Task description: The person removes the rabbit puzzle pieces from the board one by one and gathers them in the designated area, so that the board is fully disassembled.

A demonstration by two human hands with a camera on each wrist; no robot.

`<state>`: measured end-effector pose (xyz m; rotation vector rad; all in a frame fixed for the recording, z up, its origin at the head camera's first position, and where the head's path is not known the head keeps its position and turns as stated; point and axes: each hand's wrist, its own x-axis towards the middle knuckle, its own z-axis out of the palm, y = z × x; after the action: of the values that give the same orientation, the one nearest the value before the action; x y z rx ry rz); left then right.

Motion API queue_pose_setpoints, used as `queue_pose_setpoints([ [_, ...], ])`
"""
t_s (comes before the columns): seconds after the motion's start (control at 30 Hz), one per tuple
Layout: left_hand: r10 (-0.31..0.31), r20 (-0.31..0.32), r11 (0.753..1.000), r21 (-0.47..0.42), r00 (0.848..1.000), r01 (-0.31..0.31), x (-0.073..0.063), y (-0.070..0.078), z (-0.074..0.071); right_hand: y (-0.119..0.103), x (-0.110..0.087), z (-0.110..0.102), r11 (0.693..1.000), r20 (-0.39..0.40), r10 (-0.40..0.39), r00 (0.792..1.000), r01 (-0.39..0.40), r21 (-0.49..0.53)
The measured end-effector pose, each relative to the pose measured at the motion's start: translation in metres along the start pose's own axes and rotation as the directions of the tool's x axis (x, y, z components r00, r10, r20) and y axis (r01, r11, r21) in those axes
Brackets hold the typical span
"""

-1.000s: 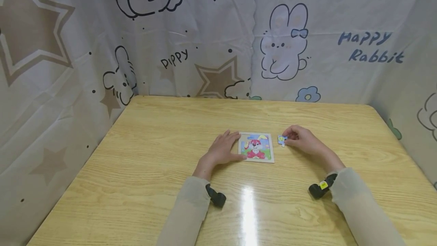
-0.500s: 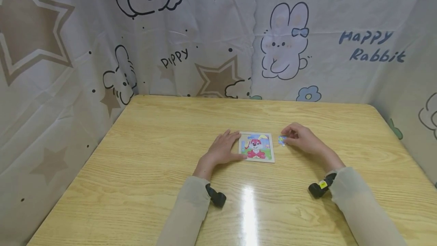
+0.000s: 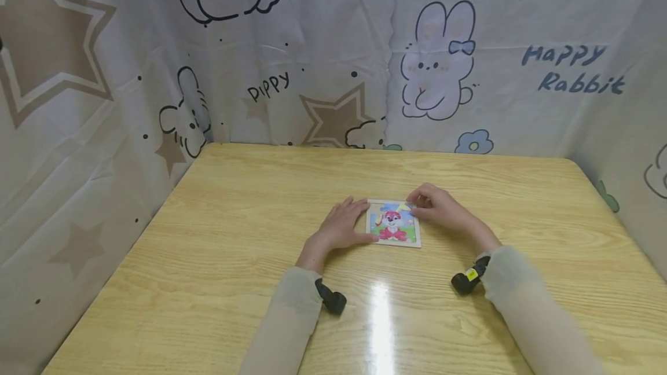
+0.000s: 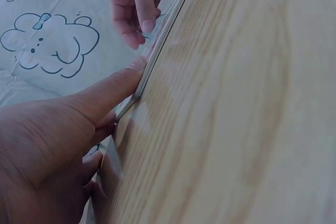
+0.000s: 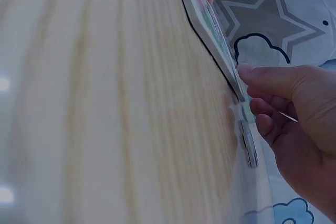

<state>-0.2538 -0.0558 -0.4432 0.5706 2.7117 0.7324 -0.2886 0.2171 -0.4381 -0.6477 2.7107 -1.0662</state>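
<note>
Framed rabbit jigsaw (image 3: 393, 233) flat on wood-grain table (image 3: 250, 213), between hands. Left hand (image 3: 339, 226): thumb apart from fingers, thumb at frame's lower left corner, fingertips by upper left corner. Right hand (image 3: 442, 208): thumb and index clamped on small puzzle piece (image 3: 408, 206), mostly hidden by fingertips, at jigsaw's upper right corner; cannot tell if seated. Behind table: cartoon-print cloth (image 3: 292, 10), "Happy Rabbit" lettering.
</note>
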Motion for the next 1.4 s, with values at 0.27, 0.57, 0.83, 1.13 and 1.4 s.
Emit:
queue_pose_setpoints([
  [0.27,-0.004,0.002,1.000,-0.005,1.000,0.004,0.000,0.001,-0.001,-0.010,0.011,0.010,0.999,0.047,-0.020,0.999,0.018,0.033],
  [0.57,0.004,-0.006,1.000,-0.002,1.000,-0.004,0.001,0.000,0.000,-0.021,0.022,0.019,0.996,0.090,-0.074,0.993,0.070,0.047],
  [0.83,0.000,-0.004,1.000,0.009,1.000,0.000,0.001,0.001,0.001,-0.027,0.028,0.021,0.998,0.155,-0.061,0.986,0.056,0.040],
  [1.13,-0.004,0.000,1.000,0.019,1.000,0.004,0.001,0.002,0.001,-0.029,0.034,0.019,0.994,0.200,-0.104,0.974,0.111,-0.019],
  [1.4,-0.013,0.002,1.000,0.026,1.000,0.012,0.000,0.001,-0.001,-0.033,0.034,0.021,0.981,0.158,-0.142,0.977,0.160,-0.108],
])
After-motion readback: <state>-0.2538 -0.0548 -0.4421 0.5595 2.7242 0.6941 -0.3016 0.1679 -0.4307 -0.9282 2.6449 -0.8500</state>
